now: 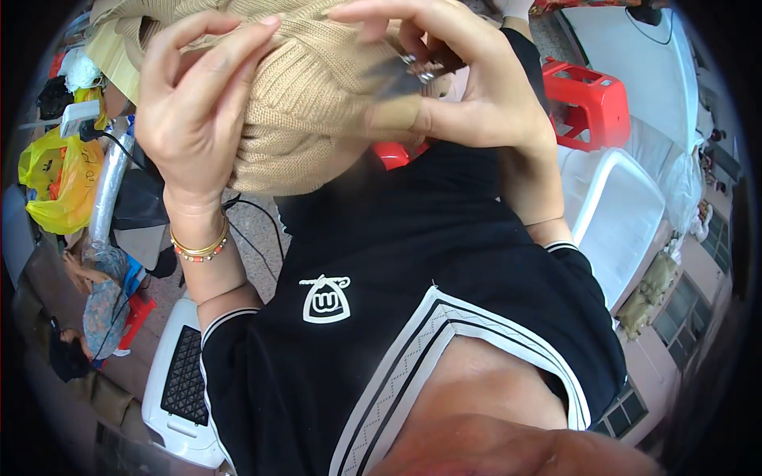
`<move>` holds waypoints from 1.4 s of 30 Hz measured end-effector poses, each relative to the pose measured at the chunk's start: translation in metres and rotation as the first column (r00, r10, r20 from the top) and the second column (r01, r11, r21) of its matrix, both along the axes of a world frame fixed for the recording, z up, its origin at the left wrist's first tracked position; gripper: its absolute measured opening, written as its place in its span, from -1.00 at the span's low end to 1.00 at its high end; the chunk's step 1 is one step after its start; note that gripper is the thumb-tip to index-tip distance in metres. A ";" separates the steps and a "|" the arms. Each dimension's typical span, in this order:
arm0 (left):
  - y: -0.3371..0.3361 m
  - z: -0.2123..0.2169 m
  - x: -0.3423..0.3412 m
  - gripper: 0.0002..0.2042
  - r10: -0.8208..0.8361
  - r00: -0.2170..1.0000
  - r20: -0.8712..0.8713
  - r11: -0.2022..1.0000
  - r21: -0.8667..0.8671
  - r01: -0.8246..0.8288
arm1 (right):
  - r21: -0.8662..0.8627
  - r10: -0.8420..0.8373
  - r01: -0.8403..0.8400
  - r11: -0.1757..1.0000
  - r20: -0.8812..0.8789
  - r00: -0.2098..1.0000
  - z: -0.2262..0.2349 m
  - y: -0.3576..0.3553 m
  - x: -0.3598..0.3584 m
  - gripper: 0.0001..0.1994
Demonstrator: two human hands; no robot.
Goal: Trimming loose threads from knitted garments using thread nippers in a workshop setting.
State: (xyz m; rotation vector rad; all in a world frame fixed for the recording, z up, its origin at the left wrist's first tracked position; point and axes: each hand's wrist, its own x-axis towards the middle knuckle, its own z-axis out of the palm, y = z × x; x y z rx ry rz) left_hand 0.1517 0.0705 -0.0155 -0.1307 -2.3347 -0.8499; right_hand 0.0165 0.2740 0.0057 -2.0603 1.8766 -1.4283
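A tan ribbed knit garment [305, 119] is bunched up in front of my chest at the top of the head view. Thumb and fingertips of my left hand [194, 99] are pinched together at the knit's upper left part; any small thing between them cannot be made out. In my right hand [496, 95] is a small pair of metal thread snips [417, 75], blurred by motion. Their dark blades point left, over the knit. A tan bandage strip [394, 113] wraps my right thumb.
On the right stand a red plastic stool [591, 99] and a white plastic tub [619, 222]. At the left are a yellow plastic bag [67, 178], a black cable [266, 210] and a seated person [107, 297]. A white chair [171, 420] is at lower left.
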 end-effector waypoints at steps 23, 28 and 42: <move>-0.008 -0.029 0.006 -0.89 -0.133 0.989 -0.067 0.780 0.609 0.146 | 0.225 -0.130 0.090 0.970 0.171 0.977 -0.008 -0.013 0.007 -0.69; -0.006 -0.023 0.010 -0.85 -0.119 0.992 -0.049 0.781 0.612 0.124 | 0.160 -0.131 0.110 0.981 0.129 0.983 -0.012 -0.013 0.008 -0.69; -0.025 -0.004 0.033 -0.81 -0.073 0.992 0.107 0.979 0.199 0.050 | -0.003 0.044 -0.046 0.999 -0.247 0.968 -0.020 -0.018 -0.012 -0.61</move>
